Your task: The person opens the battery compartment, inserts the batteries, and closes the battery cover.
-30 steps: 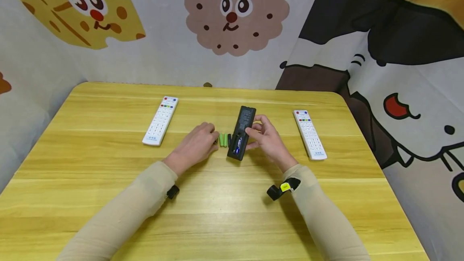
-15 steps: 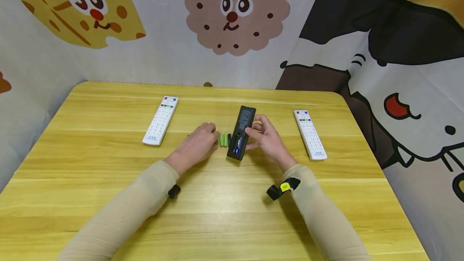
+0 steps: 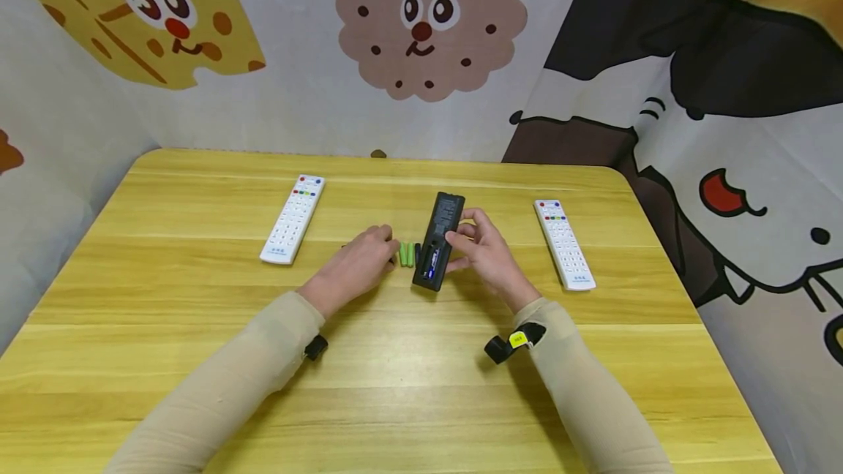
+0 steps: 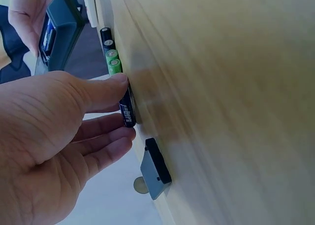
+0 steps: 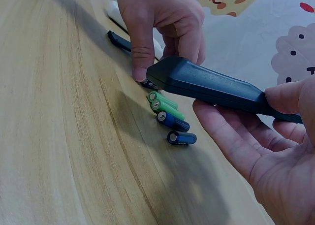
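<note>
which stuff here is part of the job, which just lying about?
Likely the job:
black remote, in the right hand
dark battery, pinched by the left hand
two green batteries
two loose dark batteries
dark cover

Probably just lying about:
left white remote
right white remote

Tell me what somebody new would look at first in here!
Probably the smiling cookie and the cheese with eyes, printed big on the backdrop behind the table. Next, the black remote in the right hand, a blue battery showing in its open back. Then two bright green batteries on the table, between the remote and the left hand.
</note>
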A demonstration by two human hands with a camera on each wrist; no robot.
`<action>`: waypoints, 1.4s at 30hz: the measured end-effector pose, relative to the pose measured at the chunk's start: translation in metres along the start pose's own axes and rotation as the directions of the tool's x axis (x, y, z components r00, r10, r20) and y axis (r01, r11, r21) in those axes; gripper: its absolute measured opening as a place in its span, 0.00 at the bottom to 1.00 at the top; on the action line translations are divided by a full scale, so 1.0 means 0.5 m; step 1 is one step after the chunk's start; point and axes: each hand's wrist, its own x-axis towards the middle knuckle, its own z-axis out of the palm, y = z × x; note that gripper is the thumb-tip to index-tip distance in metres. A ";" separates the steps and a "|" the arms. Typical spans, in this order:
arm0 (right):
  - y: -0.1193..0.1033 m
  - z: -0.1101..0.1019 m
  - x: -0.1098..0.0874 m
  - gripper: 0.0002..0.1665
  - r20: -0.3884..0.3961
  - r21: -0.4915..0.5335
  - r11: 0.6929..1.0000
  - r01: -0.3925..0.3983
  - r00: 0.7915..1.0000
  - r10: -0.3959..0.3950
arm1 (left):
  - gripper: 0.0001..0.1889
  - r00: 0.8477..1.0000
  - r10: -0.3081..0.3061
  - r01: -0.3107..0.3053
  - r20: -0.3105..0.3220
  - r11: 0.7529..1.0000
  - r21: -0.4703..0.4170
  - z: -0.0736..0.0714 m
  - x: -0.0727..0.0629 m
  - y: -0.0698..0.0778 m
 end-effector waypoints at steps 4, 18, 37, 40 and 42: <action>-0.001 0.001 0.000 0.18 -0.001 -0.003 1.000 -0.005 1.000 0.005 | 0.08 1.000 0.007 -0.007 -0.006 1.000 -0.006 0.000 -0.001 -0.001; 0.001 0.001 0.000 0.17 -0.004 0.002 1.000 -0.003 1.000 0.003 | 0.08 0.999 0.026 -0.026 -0.040 1.000 -0.001 -0.006 -0.001 -0.003; -0.001 0.003 0.001 0.18 -0.005 -0.003 1.000 -0.012 1.000 0.012 | 0.07 0.986 0.054 -0.059 -0.156 0.998 -0.030 -0.025 0.000 0.012; -0.001 0.004 0.001 0.18 -0.007 -0.008 1.000 -0.014 1.000 0.014 | 0.08 0.984 0.053 -0.061 -0.171 0.997 -0.041 -0.028 0.000 0.016; -0.002 0.004 0.001 0.18 -0.008 -0.010 1.000 -0.013 1.000 0.013 | 0.08 0.981 0.053 -0.064 -0.186 0.997 -0.053 -0.031 -0.001 0.019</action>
